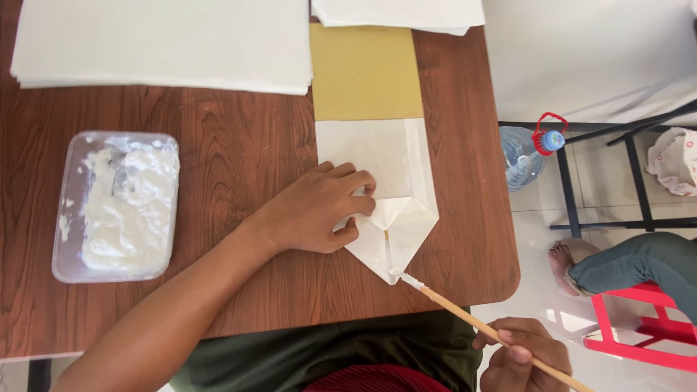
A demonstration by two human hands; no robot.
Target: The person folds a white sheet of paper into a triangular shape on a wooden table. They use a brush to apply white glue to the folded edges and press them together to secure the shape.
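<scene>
Left hand (319, 210) presses fingers flat on the paper (388, 196); right hand (524, 356), fingers clamped on the stick (479, 327), points its tip at the paper's lower corner.

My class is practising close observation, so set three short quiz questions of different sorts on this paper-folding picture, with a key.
1. True or false: the left hand presses down the folded white paper.
2. What does the right hand hold? A a pair of scissors; B a thin wooden stick; C a pencil.
3. Fill in: the white paste lies in a clear plastic ____ on the wooden table.

Key: 1 true; 2 B, its white-coated tip meets the paper's pointed end; 3 tray.
</scene>
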